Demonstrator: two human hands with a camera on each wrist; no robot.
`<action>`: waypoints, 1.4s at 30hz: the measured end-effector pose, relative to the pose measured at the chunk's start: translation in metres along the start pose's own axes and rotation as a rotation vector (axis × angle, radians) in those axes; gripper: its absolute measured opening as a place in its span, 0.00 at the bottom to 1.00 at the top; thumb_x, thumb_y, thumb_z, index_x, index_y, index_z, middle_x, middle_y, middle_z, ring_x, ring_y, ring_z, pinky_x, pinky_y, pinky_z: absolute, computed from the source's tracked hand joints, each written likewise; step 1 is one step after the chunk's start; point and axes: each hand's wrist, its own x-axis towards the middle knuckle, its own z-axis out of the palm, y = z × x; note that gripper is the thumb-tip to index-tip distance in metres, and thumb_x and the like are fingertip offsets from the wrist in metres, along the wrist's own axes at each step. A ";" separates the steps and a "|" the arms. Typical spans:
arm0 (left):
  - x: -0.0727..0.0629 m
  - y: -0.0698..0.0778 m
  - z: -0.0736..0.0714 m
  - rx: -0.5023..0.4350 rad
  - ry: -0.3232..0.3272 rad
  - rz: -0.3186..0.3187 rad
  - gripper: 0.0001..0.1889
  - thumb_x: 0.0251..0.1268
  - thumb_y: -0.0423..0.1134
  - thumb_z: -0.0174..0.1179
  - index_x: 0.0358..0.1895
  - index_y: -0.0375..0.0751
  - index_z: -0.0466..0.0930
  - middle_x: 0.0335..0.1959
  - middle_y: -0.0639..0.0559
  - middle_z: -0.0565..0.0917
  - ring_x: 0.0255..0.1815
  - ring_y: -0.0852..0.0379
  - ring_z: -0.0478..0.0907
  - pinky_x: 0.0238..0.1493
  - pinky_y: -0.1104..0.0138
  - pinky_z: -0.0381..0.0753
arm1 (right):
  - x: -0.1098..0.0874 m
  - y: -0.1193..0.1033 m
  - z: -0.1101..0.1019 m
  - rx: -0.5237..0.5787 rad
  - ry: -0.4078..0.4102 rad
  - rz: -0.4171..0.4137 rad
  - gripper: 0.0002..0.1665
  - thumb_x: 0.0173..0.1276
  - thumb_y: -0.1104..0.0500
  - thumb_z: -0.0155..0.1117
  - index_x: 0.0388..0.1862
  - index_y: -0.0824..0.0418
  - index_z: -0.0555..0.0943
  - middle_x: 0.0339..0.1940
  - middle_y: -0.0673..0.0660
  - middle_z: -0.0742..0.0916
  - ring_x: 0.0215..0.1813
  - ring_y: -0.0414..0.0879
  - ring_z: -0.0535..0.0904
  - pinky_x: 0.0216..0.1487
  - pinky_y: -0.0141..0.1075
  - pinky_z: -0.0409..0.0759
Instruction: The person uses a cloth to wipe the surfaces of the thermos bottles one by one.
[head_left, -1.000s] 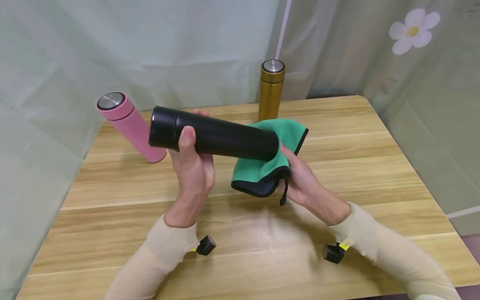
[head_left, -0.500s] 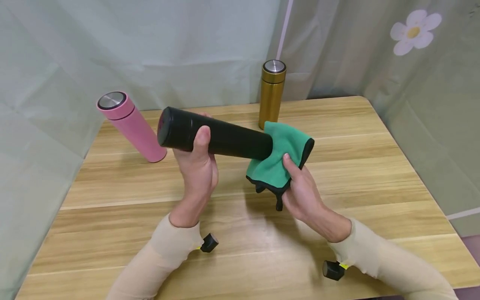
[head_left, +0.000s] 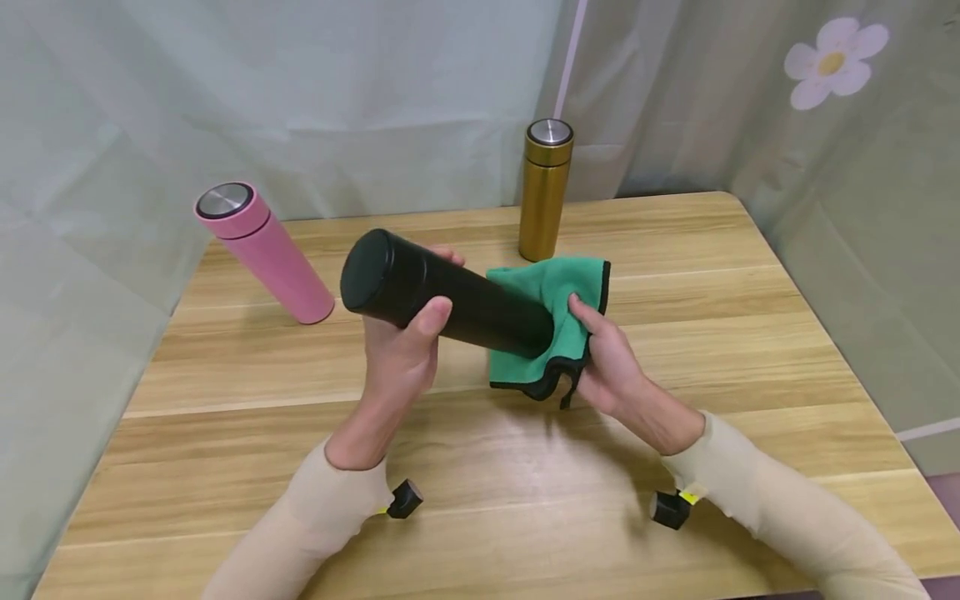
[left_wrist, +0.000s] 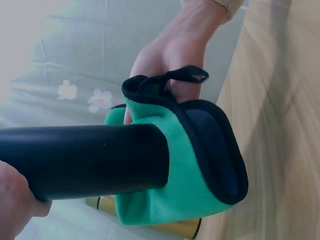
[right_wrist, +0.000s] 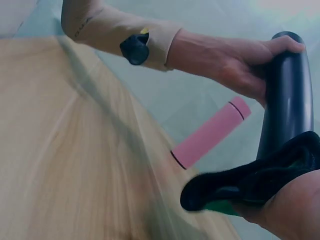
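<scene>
A black thermos bottle (head_left: 480,308) is held tilted above the table, its cap end up and to the left. My left hand (head_left: 405,350) grips it near that end, thumb across the front and fingertips showing behind. Against the lower right end lies a green cloth (head_left: 573,287) with black edging and a small loop. My right hand (head_left: 611,362) holds this cloth around the bottle's end, thumb on the green side. In the left wrist view the cloth (left_wrist: 182,170) wraps over the end of the bottle (left_wrist: 95,160), hiding its base.
On the wooden table (head_left: 750,358) a pink thermos bottle (head_left: 270,258) stands at the back left. A gold thermos bottle (head_left: 545,192) stands at the back, just beyond the cloth. A pale curtain (head_left: 375,100) hangs behind the table.
The black bottle's cap end has swung right and toward the camera, so its round end face now shows. The cloth shifted right, then back left against the bottle's end with my right hand.
</scene>
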 end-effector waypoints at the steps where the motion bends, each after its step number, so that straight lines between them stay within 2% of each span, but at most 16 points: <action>1: -0.001 0.001 -0.001 0.007 -0.016 0.005 0.32 0.51 0.44 0.83 0.56 0.38 0.77 0.49 0.41 0.85 0.55 0.45 0.81 0.60 0.56 0.78 | 0.000 0.000 0.000 -0.003 -0.002 0.020 0.18 0.85 0.46 0.48 0.60 0.58 0.70 0.52 0.51 0.80 0.53 0.42 0.80 0.55 0.36 0.82; 9: -0.005 0.002 -0.008 0.113 -0.029 -0.013 0.33 0.54 0.45 0.81 0.60 0.39 0.76 0.52 0.40 0.83 0.56 0.43 0.80 0.63 0.54 0.77 | -0.003 0.006 0.001 -0.134 0.059 0.162 0.21 0.85 0.46 0.50 0.60 0.61 0.67 0.46 0.51 0.80 0.44 0.38 0.81 0.44 0.31 0.83; 13: -0.003 0.001 -0.011 0.164 -0.008 -0.021 0.32 0.55 0.45 0.81 0.61 0.41 0.75 0.52 0.40 0.83 0.57 0.43 0.79 0.63 0.54 0.77 | -0.009 0.009 -0.002 -0.140 0.049 0.181 0.20 0.85 0.50 0.50 0.63 0.63 0.66 0.48 0.52 0.80 0.45 0.40 0.82 0.46 0.32 0.84; 20: 0.002 0.002 -0.016 0.132 0.045 -0.053 0.32 0.54 0.42 0.81 0.60 0.41 0.75 0.51 0.39 0.83 0.56 0.42 0.80 0.62 0.55 0.79 | -0.020 0.012 -0.009 -0.175 0.040 0.210 0.18 0.85 0.56 0.52 0.63 0.67 0.66 0.48 0.54 0.81 0.46 0.41 0.85 0.49 0.33 0.85; 25: 0.002 0.005 -0.022 0.154 0.072 -0.071 0.33 0.54 0.41 0.81 0.61 0.41 0.74 0.51 0.37 0.82 0.54 0.42 0.82 0.64 0.54 0.79 | -0.023 0.013 -0.013 -0.212 0.048 0.216 0.18 0.84 0.57 0.52 0.63 0.67 0.66 0.50 0.54 0.82 0.50 0.42 0.84 0.53 0.35 0.84; 27: 0.003 0.007 -0.025 0.155 0.090 -0.073 0.32 0.55 0.38 0.81 0.61 0.41 0.74 0.50 0.37 0.82 0.53 0.42 0.81 0.64 0.54 0.78 | -0.025 0.010 -0.015 -0.222 0.054 0.211 0.18 0.84 0.57 0.53 0.63 0.67 0.66 0.49 0.54 0.82 0.50 0.42 0.84 0.54 0.35 0.84; 30: 0.003 0.014 -0.031 0.171 0.132 -0.089 0.30 0.56 0.30 0.77 0.61 0.40 0.74 0.49 0.38 0.83 0.53 0.43 0.81 0.64 0.55 0.78 | -0.029 0.004 -0.015 -0.230 0.049 0.185 0.18 0.84 0.56 0.53 0.63 0.65 0.66 0.50 0.53 0.83 0.50 0.42 0.84 0.54 0.35 0.83; 35: 0.001 0.031 -0.043 0.236 0.232 -0.141 0.28 0.59 0.19 0.66 0.63 0.41 0.74 0.49 0.38 0.83 0.55 0.44 0.80 0.62 0.57 0.79 | -0.035 -0.013 -0.016 -0.226 0.010 0.119 0.20 0.84 0.54 0.54 0.64 0.64 0.65 0.51 0.52 0.83 0.51 0.42 0.84 0.54 0.33 0.82; 42: 0.004 0.061 -0.067 0.284 0.325 -0.170 0.28 0.62 0.16 0.63 0.64 0.39 0.72 0.49 0.36 0.82 0.53 0.44 0.80 0.60 0.59 0.80 | -0.040 -0.033 -0.023 -0.148 0.038 0.100 0.24 0.84 0.52 0.53 0.70 0.58 0.59 0.60 0.53 0.77 0.56 0.43 0.82 0.57 0.33 0.81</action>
